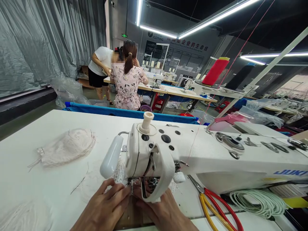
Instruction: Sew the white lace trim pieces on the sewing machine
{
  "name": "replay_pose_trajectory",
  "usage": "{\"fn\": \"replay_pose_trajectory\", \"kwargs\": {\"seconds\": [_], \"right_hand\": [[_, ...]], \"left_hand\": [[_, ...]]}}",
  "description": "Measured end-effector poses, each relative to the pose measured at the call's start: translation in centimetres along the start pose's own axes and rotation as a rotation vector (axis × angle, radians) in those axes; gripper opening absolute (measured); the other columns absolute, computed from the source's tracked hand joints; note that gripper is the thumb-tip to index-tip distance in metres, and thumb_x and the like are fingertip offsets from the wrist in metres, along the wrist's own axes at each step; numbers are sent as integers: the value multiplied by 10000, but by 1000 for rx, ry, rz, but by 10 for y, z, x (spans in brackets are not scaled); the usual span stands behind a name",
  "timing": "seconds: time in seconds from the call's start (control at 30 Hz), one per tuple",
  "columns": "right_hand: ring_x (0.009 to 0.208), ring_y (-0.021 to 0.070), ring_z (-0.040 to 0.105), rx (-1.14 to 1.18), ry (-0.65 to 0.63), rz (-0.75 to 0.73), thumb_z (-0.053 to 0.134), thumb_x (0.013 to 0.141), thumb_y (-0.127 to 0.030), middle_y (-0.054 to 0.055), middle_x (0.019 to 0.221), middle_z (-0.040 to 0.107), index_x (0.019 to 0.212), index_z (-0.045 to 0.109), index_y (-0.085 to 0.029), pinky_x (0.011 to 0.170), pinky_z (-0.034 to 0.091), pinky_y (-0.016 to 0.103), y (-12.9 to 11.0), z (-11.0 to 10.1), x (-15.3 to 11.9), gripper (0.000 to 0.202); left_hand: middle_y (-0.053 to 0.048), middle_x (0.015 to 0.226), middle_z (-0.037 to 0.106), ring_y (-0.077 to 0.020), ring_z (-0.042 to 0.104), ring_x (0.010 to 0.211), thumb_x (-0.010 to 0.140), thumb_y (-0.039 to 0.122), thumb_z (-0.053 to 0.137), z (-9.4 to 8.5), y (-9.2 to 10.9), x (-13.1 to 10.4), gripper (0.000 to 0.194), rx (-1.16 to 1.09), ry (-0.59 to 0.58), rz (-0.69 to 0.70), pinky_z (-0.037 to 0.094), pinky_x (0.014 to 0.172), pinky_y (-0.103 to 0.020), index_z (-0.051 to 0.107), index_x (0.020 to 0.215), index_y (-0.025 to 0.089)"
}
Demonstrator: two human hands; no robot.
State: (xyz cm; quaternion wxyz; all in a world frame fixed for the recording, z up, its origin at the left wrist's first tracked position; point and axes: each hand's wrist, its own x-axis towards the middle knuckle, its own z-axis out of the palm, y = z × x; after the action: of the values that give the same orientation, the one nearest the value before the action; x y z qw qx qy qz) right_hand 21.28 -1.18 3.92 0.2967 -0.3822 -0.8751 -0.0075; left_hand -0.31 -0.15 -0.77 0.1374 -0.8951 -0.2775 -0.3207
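Observation:
Under the needle end of a white sewing machine (166, 150), a strip of white lace (119, 171) runs past the presser foot. My left hand (106, 202) is closed at the left of the foot, its bent fingertips pinching the lace. Close by on the right, my right hand (160, 207) has its fingers at the lace too, partly hidden behind the machine's curved white guard. A pale lamp (112, 157) hangs over the lace just beyond my left hand.
Bundled white lace (68, 146) lies on the white table (26, 141), left. Scissors with red and yellow handles (213, 205) and a coil of pale green cord (260, 202) lie right of the machine. A red thread cone (216, 71) stands behind. Two people (127, 77) are beyond the table.

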Motion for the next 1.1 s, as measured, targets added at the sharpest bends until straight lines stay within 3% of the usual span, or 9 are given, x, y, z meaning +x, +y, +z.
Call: {"fn": "replay_pose_trajectory", "kwargs": {"seconds": [0.17,0.43,0.73,0.9,1.1], "right_hand": [[894,177,618,-18,27,0,525,916,-288,8,974,685,1007,620,-261,782,459,303,-2,-1,1,135],[888,170,609,-37,-46,-9,571,890,-298,9,939,681,1030,615,-268,790,461,289,0,0,-1,150],[878,174,607,-34,46,9,493,932,-307,35,980,681,1035,615,-255,774,457,295,-6,-1,1,169],[882,183,607,-33,9,-7,544,898,-294,16,973,677,900,633,-250,780,454,310,-3,-1,1,99],[861,175,600,-45,-41,3,586,876,-297,8,919,669,886,640,-251,766,453,301,-3,0,-1,71]], "left_hand": [[-10,928,665,-148,547,935,950,121,380,-3,3,6,257,-166,4,-55,282,969,-356,627,1002,171],[2,809,654,-129,536,902,984,145,331,-12,4,14,308,-160,39,-46,259,987,-327,635,938,155],[9,966,680,-147,572,955,953,201,452,-5,11,4,183,-139,29,-158,348,926,-335,630,994,212],[32,900,691,-131,585,898,978,206,409,-13,11,10,233,-150,63,-155,335,912,-327,638,936,198],[39,867,688,-131,590,888,954,186,466,-12,10,14,179,-164,77,-157,337,919,-326,640,912,193]]}}
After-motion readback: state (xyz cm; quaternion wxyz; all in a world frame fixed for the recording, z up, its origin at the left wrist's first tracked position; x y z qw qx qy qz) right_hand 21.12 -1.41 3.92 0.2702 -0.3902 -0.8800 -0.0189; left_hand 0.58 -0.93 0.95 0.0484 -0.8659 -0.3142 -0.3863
